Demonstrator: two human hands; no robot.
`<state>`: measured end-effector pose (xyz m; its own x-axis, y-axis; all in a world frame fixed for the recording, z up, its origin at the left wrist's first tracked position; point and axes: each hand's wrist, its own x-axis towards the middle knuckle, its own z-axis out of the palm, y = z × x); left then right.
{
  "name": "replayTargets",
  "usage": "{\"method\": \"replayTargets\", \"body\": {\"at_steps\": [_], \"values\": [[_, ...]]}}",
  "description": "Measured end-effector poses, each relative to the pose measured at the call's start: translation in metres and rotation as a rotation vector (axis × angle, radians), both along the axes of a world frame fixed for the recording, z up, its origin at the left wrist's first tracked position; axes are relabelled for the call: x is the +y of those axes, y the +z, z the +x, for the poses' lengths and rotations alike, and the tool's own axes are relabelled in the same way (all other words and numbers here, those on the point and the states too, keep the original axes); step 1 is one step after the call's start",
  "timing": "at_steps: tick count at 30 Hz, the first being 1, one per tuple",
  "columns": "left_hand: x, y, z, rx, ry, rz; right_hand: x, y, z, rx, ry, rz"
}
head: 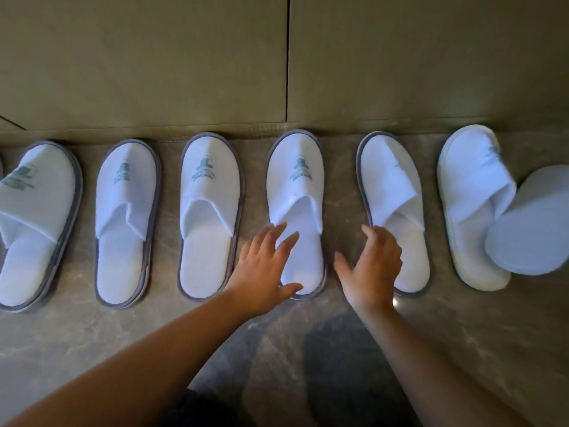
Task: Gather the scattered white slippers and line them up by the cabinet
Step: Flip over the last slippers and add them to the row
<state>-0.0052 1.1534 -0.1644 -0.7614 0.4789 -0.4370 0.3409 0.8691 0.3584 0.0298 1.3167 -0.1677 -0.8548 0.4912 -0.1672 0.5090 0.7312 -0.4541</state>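
Note:
Several white slippers with grey trim and a green logo lie side by side on the floor, toes against the cabinet (184,72). My left hand (264,266) rests with spread fingers on the heel of the fourth slipper (294,167). My right hand (372,266) hovers open at the left edge of the fifth slipper (388,180), fingers touching or just above it. Further right lies an all-white slipper (468,192), and another slipper (532,223) lies sole-up and tilted across its heel. Three more slippers (126,211) sit in the row to the left.
The cabinet front is olive-brown with a vertical door seam (288,57). The floor (277,349) is grey marbled stone. My forearms reach in from the bottom edge. A sliver of another slipper shows at the far left edge.

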Motion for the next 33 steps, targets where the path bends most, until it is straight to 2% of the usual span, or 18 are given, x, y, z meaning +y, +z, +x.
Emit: {"method": "replayTargets", "body": {"at_steps": [5, 10, 33], "values": [[0.024, -0.020, -0.002, -0.045, -0.132, -0.117, 0.050, -0.005, 0.018, -0.101, -0.142, 0.064], [0.030, -0.027, 0.004, -0.061, -0.164, -0.171, 0.071, -0.011, 0.023, -0.190, -0.131, 0.036], [0.031, -0.026, 0.004, -0.030, -0.184, -0.151, 0.043, -0.028, 0.021, -0.265, -0.175, 0.004]]}}
